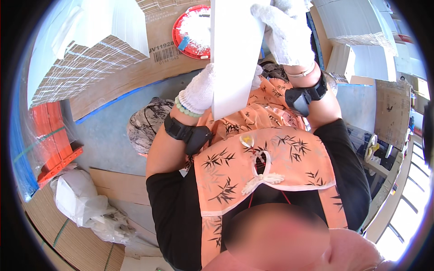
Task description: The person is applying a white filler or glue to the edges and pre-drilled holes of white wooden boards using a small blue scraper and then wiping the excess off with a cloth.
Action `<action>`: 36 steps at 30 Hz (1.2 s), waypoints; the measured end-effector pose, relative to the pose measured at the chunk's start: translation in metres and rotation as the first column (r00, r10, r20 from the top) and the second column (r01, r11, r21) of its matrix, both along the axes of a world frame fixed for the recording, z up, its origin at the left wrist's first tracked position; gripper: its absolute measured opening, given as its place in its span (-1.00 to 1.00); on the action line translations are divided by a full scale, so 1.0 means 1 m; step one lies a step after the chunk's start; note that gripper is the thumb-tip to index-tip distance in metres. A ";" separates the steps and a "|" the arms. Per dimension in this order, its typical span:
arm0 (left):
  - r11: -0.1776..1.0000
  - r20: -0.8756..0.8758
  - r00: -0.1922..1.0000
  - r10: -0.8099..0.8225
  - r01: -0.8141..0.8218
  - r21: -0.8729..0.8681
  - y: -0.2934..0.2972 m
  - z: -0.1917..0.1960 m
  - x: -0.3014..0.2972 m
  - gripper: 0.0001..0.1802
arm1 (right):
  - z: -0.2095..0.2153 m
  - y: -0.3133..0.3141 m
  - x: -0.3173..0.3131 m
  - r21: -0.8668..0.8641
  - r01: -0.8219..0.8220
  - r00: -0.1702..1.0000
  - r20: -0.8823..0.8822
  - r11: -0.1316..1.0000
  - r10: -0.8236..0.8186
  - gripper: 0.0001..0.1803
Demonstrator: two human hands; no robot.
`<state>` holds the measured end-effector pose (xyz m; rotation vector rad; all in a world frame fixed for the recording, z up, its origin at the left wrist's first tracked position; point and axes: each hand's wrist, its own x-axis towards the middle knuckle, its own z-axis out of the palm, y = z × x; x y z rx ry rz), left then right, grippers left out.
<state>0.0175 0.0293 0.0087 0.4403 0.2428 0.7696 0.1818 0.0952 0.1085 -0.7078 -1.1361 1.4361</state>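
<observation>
A long, flat white panel [235, 58] stands up in front of my chest and runs out past the top edge of the view. My left hand [201, 90], in a white knit glove, grips it from the left. Most of that hand's fingers are behind the panel, and a bit of glove shows past its right edge. Higher up, my right hand [287, 36], gloved the same way, is closed at the panel's right edge, with a fingertip or thumb lapping onto the white face. Its remaining fingers are partly out of view.
A red round tray [178, 43] holding white material and a small blue piece sits on a cardboard box [156, 34]. Stacks of white board rise at the left [97, 58] and right [361, 22]. An orange-red rack part [52, 135] and clear plastic wrapping [86, 198] lie left.
</observation>
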 end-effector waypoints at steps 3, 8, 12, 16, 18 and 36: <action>0.985 -0.070 0.995 0.065 -0.053 0.161 0.002 -0.001 0.000 -0.31 | 0.009 0.005 -0.007 -0.086 -0.075 0.982 0.167 0.993 0.089 -0.35; 0.959 0.228 0.934 0.276 -0.285 0.007 0.026 0.019 -0.006 -0.31 | -0.034 -0.002 -0.022 0.816 -0.157 0.402 0.568 0.557 -0.719 -0.33; 0.869 0.233 0.837 0.495 -0.485 -0.103 0.038 0.017 -0.020 -0.19 | -0.062 -0.003 -0.054 0.922 -0.362 0.393 0.286 0.138 -0.874 -0.32; 0.785 0.026 0.786 0.617 -0.614 -0.081 0.047 0.014 -0.049 -0.04 | -0.069 -0.066 -0.046 0.580 -0.714 0.419 0.802 0.391 -0.425 -0.30; 0.784 0.120 0.776 0.619 -0.618 -0.051 0.048 0.025 -0.057 0.03 | -0.109 -0.075 -0.028 0.377 -0.878 0.358 0.926 0.296 -0.116 -0.36; 0.697 0.172 0.706 0.687 -0.708 0.117 0.048 0.024 -0.073 0.09 | -0.064 -0.023 -0.020 -0.151 -0.425 0.616 0.674 0.892 0.408 -0.64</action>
